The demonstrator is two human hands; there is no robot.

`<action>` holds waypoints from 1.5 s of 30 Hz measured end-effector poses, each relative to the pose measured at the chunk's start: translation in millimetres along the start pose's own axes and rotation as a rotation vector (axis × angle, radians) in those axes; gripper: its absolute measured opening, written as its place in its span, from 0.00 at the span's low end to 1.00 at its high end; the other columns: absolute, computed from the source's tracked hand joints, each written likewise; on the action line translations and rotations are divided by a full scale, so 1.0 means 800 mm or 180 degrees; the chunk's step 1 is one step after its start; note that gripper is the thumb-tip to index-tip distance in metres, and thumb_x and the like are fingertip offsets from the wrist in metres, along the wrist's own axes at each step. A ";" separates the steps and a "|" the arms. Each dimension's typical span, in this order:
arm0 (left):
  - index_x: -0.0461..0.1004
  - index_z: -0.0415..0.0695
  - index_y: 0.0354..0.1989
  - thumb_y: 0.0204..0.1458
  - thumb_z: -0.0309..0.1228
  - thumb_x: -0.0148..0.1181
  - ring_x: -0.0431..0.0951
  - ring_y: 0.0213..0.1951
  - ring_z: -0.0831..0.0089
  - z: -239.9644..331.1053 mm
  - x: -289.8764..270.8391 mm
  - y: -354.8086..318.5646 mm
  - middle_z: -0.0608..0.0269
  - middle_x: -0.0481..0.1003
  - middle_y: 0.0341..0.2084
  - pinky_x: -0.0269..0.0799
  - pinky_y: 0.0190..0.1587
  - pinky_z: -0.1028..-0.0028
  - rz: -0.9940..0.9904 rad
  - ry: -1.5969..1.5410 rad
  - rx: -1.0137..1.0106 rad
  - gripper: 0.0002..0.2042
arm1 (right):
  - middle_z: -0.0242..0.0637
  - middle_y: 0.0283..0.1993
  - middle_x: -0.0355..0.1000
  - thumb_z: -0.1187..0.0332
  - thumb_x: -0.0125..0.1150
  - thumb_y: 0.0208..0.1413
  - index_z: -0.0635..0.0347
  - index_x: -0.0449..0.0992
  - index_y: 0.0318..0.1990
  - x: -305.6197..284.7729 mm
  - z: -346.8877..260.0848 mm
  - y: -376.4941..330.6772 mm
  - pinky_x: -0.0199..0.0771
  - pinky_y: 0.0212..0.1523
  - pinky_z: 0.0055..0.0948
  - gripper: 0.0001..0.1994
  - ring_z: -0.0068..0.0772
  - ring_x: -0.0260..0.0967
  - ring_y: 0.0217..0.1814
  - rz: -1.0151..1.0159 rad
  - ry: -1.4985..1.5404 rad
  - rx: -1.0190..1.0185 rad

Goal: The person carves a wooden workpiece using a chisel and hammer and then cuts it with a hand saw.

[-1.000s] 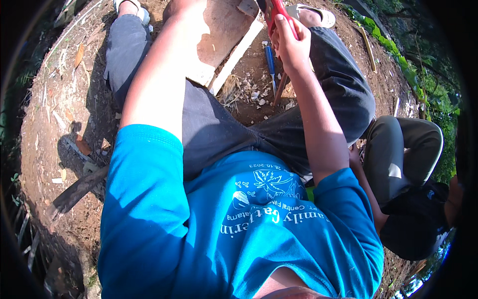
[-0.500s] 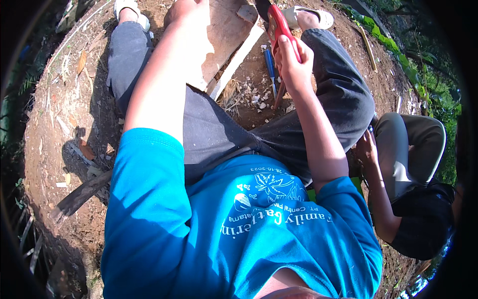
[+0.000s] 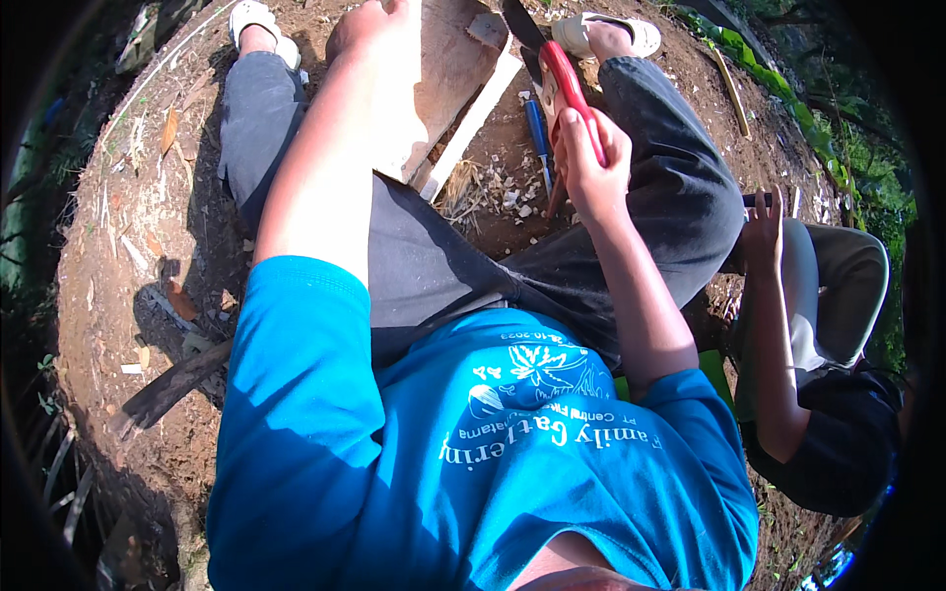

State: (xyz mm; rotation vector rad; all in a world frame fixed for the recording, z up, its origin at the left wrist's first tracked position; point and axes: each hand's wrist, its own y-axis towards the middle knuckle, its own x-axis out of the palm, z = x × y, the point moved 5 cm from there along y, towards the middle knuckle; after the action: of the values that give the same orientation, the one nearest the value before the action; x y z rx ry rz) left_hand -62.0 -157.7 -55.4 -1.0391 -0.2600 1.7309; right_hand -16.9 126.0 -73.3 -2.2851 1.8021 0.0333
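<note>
My right hand (image 3: 595,169) is closed around the red handle of a cutting tool (image 3: 564,74) with a dark blade, raised to the right of a broad, pale wooden board (image 3: 451,74). The blade points up and away, apart from the board. At the upper edge, my left hand (image 3: 367,32) is closed against the board's left side; its fingertips are partly cut off by the frame. My forearm covers some of the board, whose near end lies close to my lap. A slim tool with a blue handle (image 3: 537,128) lies on the ground between my legs.
My legs are spread around the board. Pale wood chips (image 3: 510,197) litter the soil. On the left lies a dark branch (image 3: 172,387). At right another person sits close to my knee, one hand (image 3: 763,236) raised, with a dark object beside it. Green plants (image 3: 778,84) border the ground.
My right hand and the red-handled tool have shifted slightly down and right in the view. The other person's hand has come up from beside my knee. My left hand stays at the board.
</note>
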 end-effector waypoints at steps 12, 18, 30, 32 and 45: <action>0.81 0.53 0.52 0.59 0.68 0.47 0.86 0.36 0.57 -0.052 0.012 0.098 0.50 0.84 0.34 0.80 0.41 0.57 0.1244 0.0537 0.1246 0.33 | 0.23 0.21 0.67 0.61 0.56 0.70 0.65 0.78 0.39 -0.052 -0.021 -0.110 0.59 0.24 0.18 0.14 0.11 0.61 0.22 -0.0176 -0.0028 0.0280; 0.82 0.52 0.51 0.58 0.70 0.44 0.85 0.41 0.54 0.004 0.014 0.020 0.49 0.84 0.35 0.78 0.50 0.55 0.0394 0.0104 0.0103 0.36 | 0.18 0.21 0.60 0.60 0.60 0.67 0.60 0.71 0.27 0.018 -0.003 0.080 0.54 0.24 0.23 0.17 0.11 0.53 0.24 0.0098 0.0088 -0.0113; 0.79 0.40 0.53 0.57 0.71 0.42 0.83 0.49 0.53 -0.020 0.009 0.063 0.43 0.81 0.47 0.75 0.55 0.58 0.0872 0.0871 0.1016 0.43 | 0.20 0.20 0.65 0.60 0.57 0.69 0.64 0.77 0.36 -0.026 -0.021 -0.063 0.57 0.23 0.18 0.15 0.10 0.60 0.22 -0.0075 -0.0161 0.0008; 0.80 0.40 0.51 0.58 0.72 0.41 0.84 0.44 0.54 -0.003 0.014 0.050 0.45 0.82 0.43 0.77 0.50 0.58 0.0513 0.0473 0.0427 0.42 | 0.18 0.20 0.61 0.61 0.60 0.68 0.61 0.74 0.30 0.000 -0.001 0.023 0.54 0.23 0.21 0.15 0.10 0.54 0.22 0.0120 0.0081 -0.0069; 0.81 0.40 0.46 0.59 0.70 0.43 0.84 0.36 0.55 0.014 0.010 0.017 0.47 0.82 0.35 0.78 0.42 0.56 0.0699 0.0057 -0.0060 0.40 | 0.23 0.21 0.67 0.61 0.55 0.70 0.65 0.77 0.39 -0.052 -0.016 -0.074 0.59 0.24 0.17 0.14 0.11 0.63 0.23 -0.0211 -0.0103 -0.0045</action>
State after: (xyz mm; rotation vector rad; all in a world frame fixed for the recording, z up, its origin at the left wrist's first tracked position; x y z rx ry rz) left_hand -80.1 -153.6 -61.0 -1.1302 -0.1554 1.9172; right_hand 28.2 176.0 -44.5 -2.3389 1.7147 0.0715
